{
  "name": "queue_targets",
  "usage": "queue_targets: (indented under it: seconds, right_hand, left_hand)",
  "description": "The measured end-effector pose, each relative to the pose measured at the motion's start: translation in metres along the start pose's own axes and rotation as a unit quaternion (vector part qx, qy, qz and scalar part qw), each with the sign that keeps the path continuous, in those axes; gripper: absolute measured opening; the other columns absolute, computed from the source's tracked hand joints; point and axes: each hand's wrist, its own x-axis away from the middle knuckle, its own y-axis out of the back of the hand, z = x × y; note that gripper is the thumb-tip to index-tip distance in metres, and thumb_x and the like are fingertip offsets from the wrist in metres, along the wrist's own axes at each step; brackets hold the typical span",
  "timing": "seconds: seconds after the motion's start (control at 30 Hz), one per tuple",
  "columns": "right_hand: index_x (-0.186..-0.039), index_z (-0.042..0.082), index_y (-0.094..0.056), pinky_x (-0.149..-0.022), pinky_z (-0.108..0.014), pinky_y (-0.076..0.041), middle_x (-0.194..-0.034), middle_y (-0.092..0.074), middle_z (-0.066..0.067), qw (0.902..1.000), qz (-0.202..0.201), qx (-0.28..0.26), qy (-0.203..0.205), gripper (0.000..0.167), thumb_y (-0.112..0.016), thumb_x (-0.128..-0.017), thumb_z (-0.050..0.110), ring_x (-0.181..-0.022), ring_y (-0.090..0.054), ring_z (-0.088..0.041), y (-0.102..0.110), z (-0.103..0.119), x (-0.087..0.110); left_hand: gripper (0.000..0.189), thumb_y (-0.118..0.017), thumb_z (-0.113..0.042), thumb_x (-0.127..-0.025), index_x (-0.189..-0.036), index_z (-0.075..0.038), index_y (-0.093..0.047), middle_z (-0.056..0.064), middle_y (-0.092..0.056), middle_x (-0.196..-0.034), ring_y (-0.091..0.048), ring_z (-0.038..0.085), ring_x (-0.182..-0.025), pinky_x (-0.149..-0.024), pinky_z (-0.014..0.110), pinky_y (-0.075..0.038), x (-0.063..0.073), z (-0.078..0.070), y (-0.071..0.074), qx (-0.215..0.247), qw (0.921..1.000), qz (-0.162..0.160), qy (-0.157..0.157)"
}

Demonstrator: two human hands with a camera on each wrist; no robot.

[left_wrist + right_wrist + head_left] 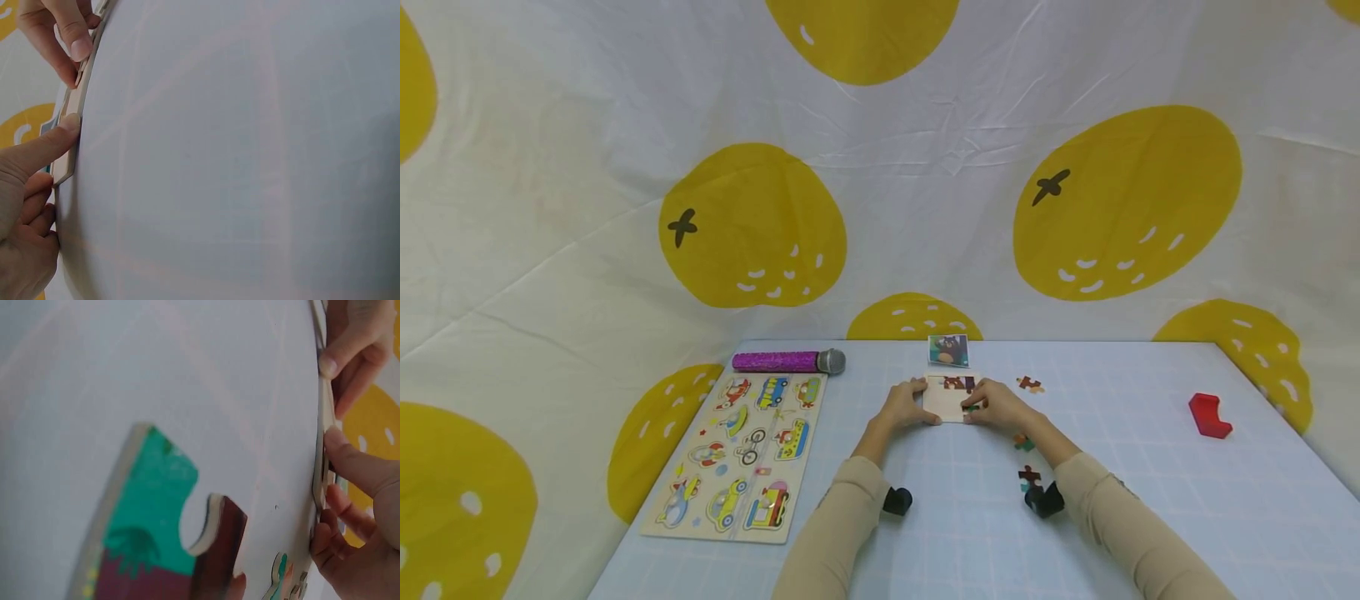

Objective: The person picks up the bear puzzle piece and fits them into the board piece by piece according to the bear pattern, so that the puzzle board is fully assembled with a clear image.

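"Pale, flat wooden puzzle tray [942,406]: what lay nearer?"

"Loose brown-and-green wooden jigsaw pieces [1029,476], on the pale blue counter [962,525]."

"And the tray?"

"Between the hands: the left hand [904,407] gripped its edge, the right hand [1000,405] pinched a small dark piece [975,407]. A crooked push could have jammed that, or dislodged the brown bear pieces [954,383] beyond."

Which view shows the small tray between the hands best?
The head view: it shows the tray from above, with its face mostly visible. Both wrist views catch it nearly edge-on, partly covered by fingers.
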Motion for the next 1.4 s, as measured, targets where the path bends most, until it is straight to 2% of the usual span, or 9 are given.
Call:
queue_targets:
  seconds: [0.1,0.37,0.57,0.8,0.97,1.1,1.23,1.4]
  right_hand:
    - [-0.106,-0.002,-0.070,-0.070,-0.030,-0.042,-0.099,-0.055,-0.010,0.9999,0.007,-0.010,0.001,0.029,-0.072,-0.083,0.014,-0.087,-0.051,-0.022,0.002,-0.001,0.000]
    - [-0.106,-0.001,-0.071,-0.067,-0.028,-0.043,-0.095,-0.056,-0.007,0.9997,-0.021,0.004,0.014,0.025,-0.067,-0.087,0.015,-0.082,-0.050,-0.017,-0.002,-0.005,0.002]
    - [-0.101,-0.004,-0.071,-0.068,-0.028,-0.046,-0.095,-0.057,-0.010,0.9982,-0.018,0.031,0.047,0.020,-0.068,-0.086,0.008,-0.083,-0.053,-0.019,-0.001,-0.004,0.005]
    - [-0.093,-0.002,-0.074,-0.069,-0.029,-0.049,-0.092,-0.060,-0.008,0.9994,-0.028,-0.002,0.020,0.014,-0.070,-0.084,0.007,-0.083,-0.055,-0.019,0.000,-0.006,0.003]
    - [-0.090,-0.003,-0.074,-0.073,-0.034,-0.049,-0.092,-0.061,-0.009,0.9992,-0.025,-0.004,0.030,0.013,-0.070,-0.083,0.007,-0.086,-0.055,-0.022,0.002,-0.006,-0.001]
    - [-0.094,-0.003,-0.073,-0.070,-0.031,-0.049,-0.093,-0.063,-0.009,0.9996,-0.020,-0.012,0.018,0.014,-0.069,-0.084,0.007,-0.082,-0.056,-0.019,0.002,-0.009,-0.001]
    - [-0.101,-0.004,-0.070,-0.062,-0.026,-0.047,-0.096,-0.066,-0.013,0.9988,-0.037,-0.030,0.009,0.022,-0.071,-0.083,0.008,-0.075,-0.055,-0.014,0.000,-0.013,0.002]
    - [-0.106,-0.005,-0.067,-0.058,-0.025,-0.044,-0.093,-0.066,-0.013,0.9980,-0.046,-0.039,0.020,0.027,-0.070,-0.083,0.008,-0.069,-0.052,-0.012,-0.001,-0.015,0.005]
  left_hand:
    - [0.076,-0.084,-0.023,-0.070,-0.134,0.001,-0.050,0.008,-0.043,-0.145,-0.031,0.027,-0.138,-0.113,0.040,-0.025,0.000,0.000,0.001,0.004,1.0000,0.002,0.000]
    - [0.076,-0.084,-0.022,-0.070,-0.133,0.001,-0.050,0.009,-0.043,-0.144,-0.032,0.028,-0.137,-0.113,0.039,-0.025,0.001,-0.002,0.001,0.002,1.0000,-0.003,-0.004]
    - [0.076,-0.084,-0.021,-0.069,-0.133,0.002,-0.050,0.009,-0.044,-0.144,-0.032,0.028,-0.138,-0.113,0.040,-0.025,0.000,-0.003,-0.001,0.006,1.0000,-0.003,-0.003]
    - [0.077,-0.085,-0.022,-0.069,-0.133,0.002,-0.050,0.009,-0.044,-0.144,-0.032,0.028,-0.137,-0.113,0.040,-0.025,0.001,-0.003,-0.001,0.006,1.0000,-0.004,-0.002]
    - [0.077,-0.084,-0.022,-0.069,-0.133,0.002,-0.050,0.009,-0.043,-0.144,-0.032,0.028,-0.137,-0.113,0.040,-0.025,0.003,-0.004,0.001,0.002,1.0000,-0.008,-0.003]
    - [0.076,-0.084,-0.022,-0.069,-0.133,0.002,-0.050,0.009,-0.043,-0.144,-0.032,0.028,-0.137,-0.113,0.040,-0.024,0.005,-0.004,0.001,0.008,0.9999,-0.008,-0.005]
    - [0.076,-0.084,-0.021,-0.070,-0.133,0.002,-0.050,0.010,-0.043,-0.144,-0.032,0.029,-0.137,-0.113,0.040,-0.025,0.005,-0.003,0.001,0.009,0.9999,-0.007,-0.008]
    - [0.076,-0.084,-0.022,-0.070,-0.133,0.002,-0.050,0.009,-0.043,-0.144,-0.032,0.028,-0.137,-0.113,0.040,-0.025,0.004,-0.002,0.000,0.005,1.0000,-0.007,-0.005]
